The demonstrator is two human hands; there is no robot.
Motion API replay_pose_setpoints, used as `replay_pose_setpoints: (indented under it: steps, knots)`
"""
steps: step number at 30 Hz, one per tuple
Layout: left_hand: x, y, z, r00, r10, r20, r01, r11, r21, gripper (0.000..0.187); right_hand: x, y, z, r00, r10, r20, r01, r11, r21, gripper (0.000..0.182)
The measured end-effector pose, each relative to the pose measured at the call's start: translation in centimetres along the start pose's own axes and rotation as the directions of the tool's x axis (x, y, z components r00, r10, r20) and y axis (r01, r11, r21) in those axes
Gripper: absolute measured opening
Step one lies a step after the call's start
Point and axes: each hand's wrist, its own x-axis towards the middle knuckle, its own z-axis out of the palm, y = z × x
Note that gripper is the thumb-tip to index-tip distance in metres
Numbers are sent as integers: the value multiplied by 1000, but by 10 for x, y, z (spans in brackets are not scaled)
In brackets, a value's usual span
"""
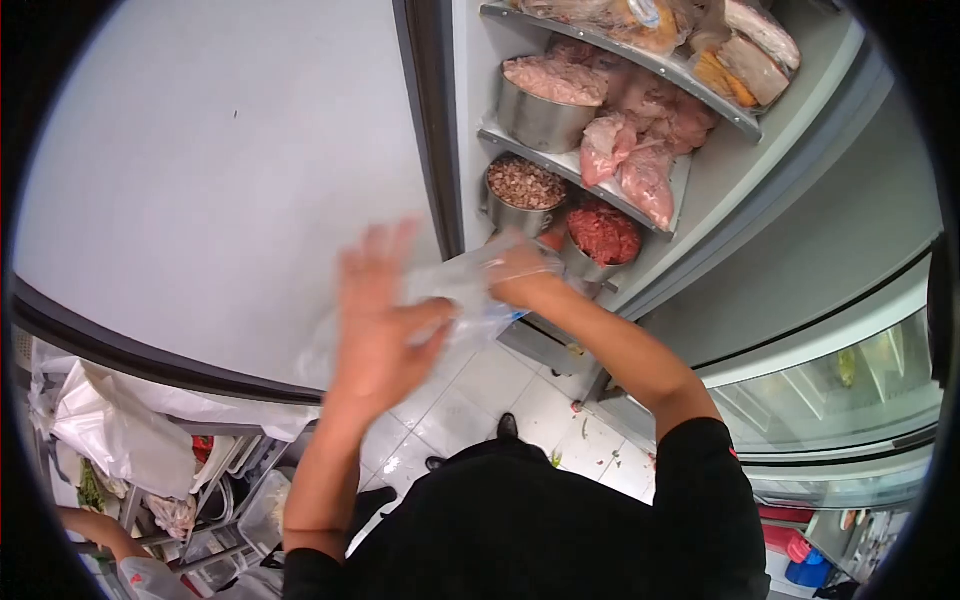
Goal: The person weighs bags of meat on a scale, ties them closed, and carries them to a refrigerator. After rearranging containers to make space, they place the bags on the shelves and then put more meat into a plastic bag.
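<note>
A clear plastic bag point(470, 285), smeared by motion, stretches between my two hands in front of the open fridge. My right hand point(518, 272) is closed on the bag's right side, with some of the film over its fingers. My left hand point(378, 325) is blurred at the bag's left side, its fingers spread and its thumb out toward the plastic. Just beyond my right hand stands a metal pot of red minced meat point(604, 234), next to a pot of chopped brownish-pink meat point(525, 185).
Higher shelves hold a pot of pale pink meat point(555, 82), bagged meat point(640, 165) and wrapped pieces point(740, 60). A white door panel point(220, 180) fills the left. Another person's arm point(105, 530) is at lower left by crowded racks. Scraps lie on the tiled floor point(590, 440).
</note>
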Motion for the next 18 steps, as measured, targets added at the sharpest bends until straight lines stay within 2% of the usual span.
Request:
replay_pose_setpoints:
  steps: [2,3,4,5,6,7,8,9,10,11,12,13,14,15,16,17,18]
  knots:
    - [-1,-29,64,954,-56,295,21,992,122,20,4,-10,-3,930,-368,22,367,918,-151,21]
    - [-12,-75,102,880,-272,389,263,962,78,24,-4,-7,4,933,-359,16,357,920,-161,21]
    - [-30,-132,128,744,-449,495,486,872,61,27,-18,-5,18,902,-417,-108,430,890,154,20]
    - [-58,-179,138,736,-469,488,456,876,156,29,-25,1,25,870,-424,-250,493,753,437,19]
    - [-72,-204,144,733,-485,477,419,874,246,32,-32,7,10,878,-402,-261,478,765,432,19]
    - [-66,-196,148,740,-464,487,400,885,236,32,-47,6,-14,916,-368,-159,380,672,635,22]
    - [-66,-179,145,653,-510,560,717,655,-240,32,-59,2,-27,930,-364,-42,249,541,804,26]
    - [-70,-158,135,558,-499,663,808,142,-572,34,-58,0,-30,958,-286,-19,218,683,697,37]
    - [-53,-123,122,590,-471,656,728,-42,-685,38,-53,-2,-24,959,-284,-22,216,676,705,37]
    - [-33,-91,114,630,-446,635,607,-227,-762,42,-44,0,-17,952,-302,-43,285,829,481,43]
    - [-23,-81,113,631,-443,637,608,-227,-760,42,-40,2,-12,944,-325,-50,328,919,219,50]
    - [-14,-76,113,801,-396,448,533,134,-835,39,-39,7,-12,950,-309,-49,311,923,226,60]
    - [-10,-74,115,924,-274,266,370,467,-803,37,-37,12,-7,947,-320,-38,320,920,226,60]
    - [-11,-76,125,920,-294,259,375,464,-803,37,-34,21,-4,918,-338,-208,376,908,186,62]
    - [-15,-80,143,925,-210,318,372,675,-637,35,-32,28,0,860,-349,-373,425,894,143,65]
    - [-18,-85,158,908,-127,400,311,844,-437,35,-36,31,-15,878,-331,-345,401,903,155,58]
    - [-17,-88,169,909,-121,398,305,845,-440,35,-39,31,-25,879,-326,-347,396,905,153,58]
